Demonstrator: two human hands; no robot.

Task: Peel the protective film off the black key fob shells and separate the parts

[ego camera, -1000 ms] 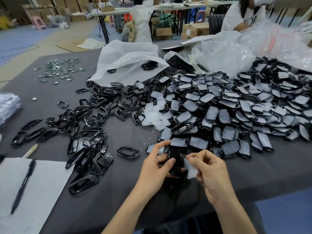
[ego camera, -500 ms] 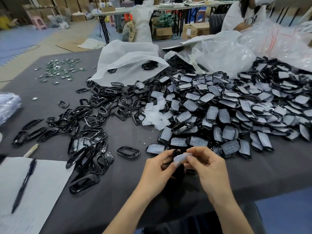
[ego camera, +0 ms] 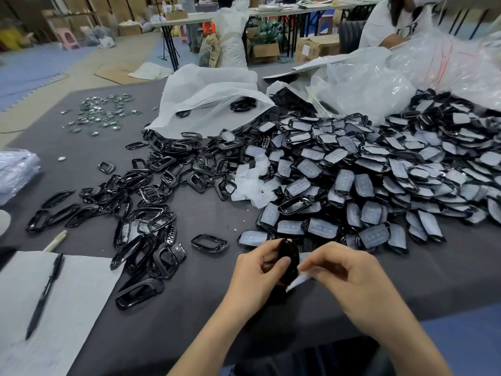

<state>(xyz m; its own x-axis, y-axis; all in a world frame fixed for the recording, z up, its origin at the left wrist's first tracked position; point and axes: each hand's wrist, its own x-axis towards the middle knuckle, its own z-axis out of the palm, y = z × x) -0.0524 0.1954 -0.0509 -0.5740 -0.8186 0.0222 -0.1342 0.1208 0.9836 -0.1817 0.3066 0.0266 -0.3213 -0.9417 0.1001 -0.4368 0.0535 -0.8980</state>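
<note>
At the near edge of the dark grey surface (ego camera: 195,321), the left hand (ego camera: 254,275) holds a black key fob shell (ego camera: 288,255) upright. Its grip is clamped on the shell, with the fingers curled round one side and the thumb across the face. The right hand (ego camera: 344,272) is just beside it, its grip closed on a strip of pale film (ego camera: 298,280) pinched between thumb and forefinger. The film slants down to the shell's lower end; whether it is still stuck there cannot be told.

Beyond the hands, a large pile of film-covered shells (ego camera: 379,180) spreads to the right edge. To the left lies a looser heap of bare black frames (ego camera: 151,191), and one single frame (ego camera: 209,242) lies apart near the left hand. Between the two piles is a small drift of peeled films (ego camera: 252,183).

A white bag (ego camera: 211,104) lies on its side at the back with its mouth toward the piles. A few black frames show inside it, and more spill out under its edge. Next to it, crumpled clear bags (ego camera: 366,93) slump over the big pile — dark parts are visible through the plastic near the opening.

Small metal pieces (ego camera: 105,115) are scattered at the far left. A plastic-wrapped stack (ego camera: 16,169) sits at the left edge, its contents unclear. A pen (ego camera: 44,294) lies on a white sheet of paper (ego camera: 76,308) at the near left corner. Another person (ego camera: 393,20) sits across the surface.
</note>
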